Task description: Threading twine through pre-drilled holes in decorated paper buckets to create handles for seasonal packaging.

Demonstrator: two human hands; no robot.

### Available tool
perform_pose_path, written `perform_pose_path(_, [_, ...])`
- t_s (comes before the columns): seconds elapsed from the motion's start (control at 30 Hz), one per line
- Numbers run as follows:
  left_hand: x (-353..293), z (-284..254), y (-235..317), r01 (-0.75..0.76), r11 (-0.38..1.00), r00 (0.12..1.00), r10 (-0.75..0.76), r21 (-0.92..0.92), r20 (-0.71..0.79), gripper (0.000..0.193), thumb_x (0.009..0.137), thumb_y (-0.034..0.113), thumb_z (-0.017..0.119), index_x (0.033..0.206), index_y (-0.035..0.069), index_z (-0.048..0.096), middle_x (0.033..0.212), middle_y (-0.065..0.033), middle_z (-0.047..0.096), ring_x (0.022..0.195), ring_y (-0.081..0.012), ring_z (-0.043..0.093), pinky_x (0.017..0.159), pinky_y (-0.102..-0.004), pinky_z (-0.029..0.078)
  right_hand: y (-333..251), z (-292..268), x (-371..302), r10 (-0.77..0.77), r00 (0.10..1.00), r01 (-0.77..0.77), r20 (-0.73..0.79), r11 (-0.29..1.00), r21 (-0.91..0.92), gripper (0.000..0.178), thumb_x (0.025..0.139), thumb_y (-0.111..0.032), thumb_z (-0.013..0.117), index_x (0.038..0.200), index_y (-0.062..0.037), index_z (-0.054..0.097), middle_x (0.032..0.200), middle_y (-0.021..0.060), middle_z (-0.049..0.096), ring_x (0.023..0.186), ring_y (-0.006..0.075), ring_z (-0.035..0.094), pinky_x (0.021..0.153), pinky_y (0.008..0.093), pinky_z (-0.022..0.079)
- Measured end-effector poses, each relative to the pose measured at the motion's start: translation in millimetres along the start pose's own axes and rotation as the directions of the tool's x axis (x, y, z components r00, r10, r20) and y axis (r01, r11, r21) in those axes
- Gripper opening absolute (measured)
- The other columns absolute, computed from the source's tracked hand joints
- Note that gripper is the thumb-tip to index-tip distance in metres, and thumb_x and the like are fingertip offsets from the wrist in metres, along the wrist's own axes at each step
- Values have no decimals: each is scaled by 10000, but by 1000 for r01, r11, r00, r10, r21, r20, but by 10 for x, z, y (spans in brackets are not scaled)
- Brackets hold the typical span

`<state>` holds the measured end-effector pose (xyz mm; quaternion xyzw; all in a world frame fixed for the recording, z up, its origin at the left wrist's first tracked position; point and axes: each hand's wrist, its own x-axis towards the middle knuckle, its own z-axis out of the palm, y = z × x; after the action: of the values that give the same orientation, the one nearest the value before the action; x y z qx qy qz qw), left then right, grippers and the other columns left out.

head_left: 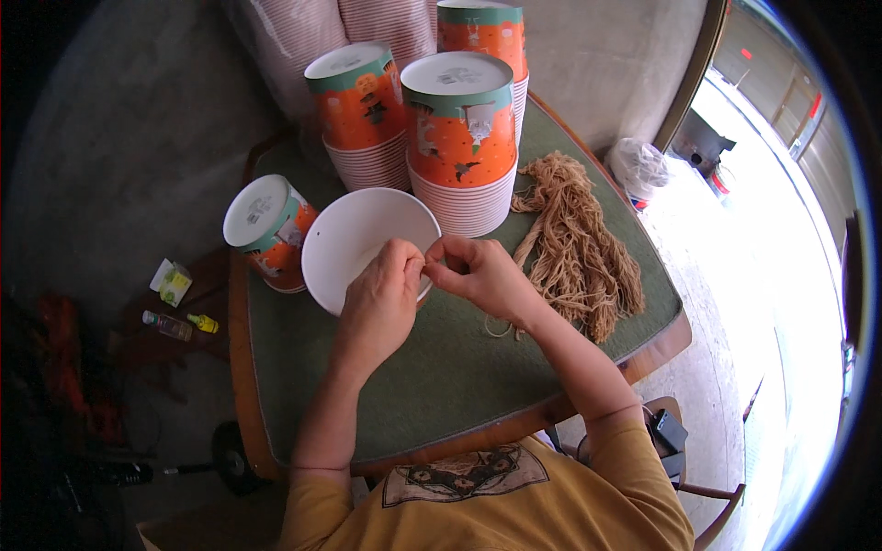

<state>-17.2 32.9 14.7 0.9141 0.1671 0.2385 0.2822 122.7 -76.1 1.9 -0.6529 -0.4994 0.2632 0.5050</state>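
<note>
A white paper bucket (347,234) lies tilted on the table with its open mouth toward me. A small dark hole shows in its wall at the left. Over the lower right of its rim, my left hand (384,286) is closed in a pinch. The fingertips of my right hand (480,277) are pinched together and meet those of the left. What lies between the fingers is too small and covered to make out. Right of my right hand spreads a bundle of tan cords (583,253), with a thin loose strand near its lower left end.
Stacks of orange and green paper buckets (464,138) stand upside down at the back, beside another stack (366,115). A single bucket (276,225) leans at the left. Green cloth (441,395) covers the wood-edged table. Small bottles (168,325) rest lower on the left.
</note>
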Motion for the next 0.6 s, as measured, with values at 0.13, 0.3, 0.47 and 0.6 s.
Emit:
perform_pose_path(0.13, [-4,8,7,-32,992,999,32,-125,-4,127,941,79,540,1028,31,461,920,-152,611,842,-316,639,724,-405,508,222,56,25,-33,999,31,2,955,296,144,908,-186,622,953,-49,631,755,-88,549,657,11,453,562,195,372])
perform_pose_path(0.3, [-50,-21,17,86,938,995,-65,-336,73,220,898,41,604,1071,27,468,914,-110,608,806,-209,633,715,-344,520,137,53,8,80,993,-114,88,843,525,116,912,-141,612,932,-27,607,878,-37,619,823,27,547,720,192,434])
perform_pose_path(0.47, [-129,97,82,111,931,992,-84,-347,91,309,874,36,635,1101,39,426,935,-117,609,813,-219,647,704,-363,528,197,10,-110,100,985,-162,139,803,573,107,916,-142,619,952,-46,588,905,-37,616,828,19,543,716,186,425])
perform_pose_path(0.6, [-233,196,267,88,958,991,-55,-271,125,341,858,25,644,1088,49,394,939,-147,612,838,-292,658,712,-413,518,360,11,-317,-4,996,-46,85,813,580,80,908,-99,616,959,-58,570,932,-41,614,863,29,559,770,198,445])
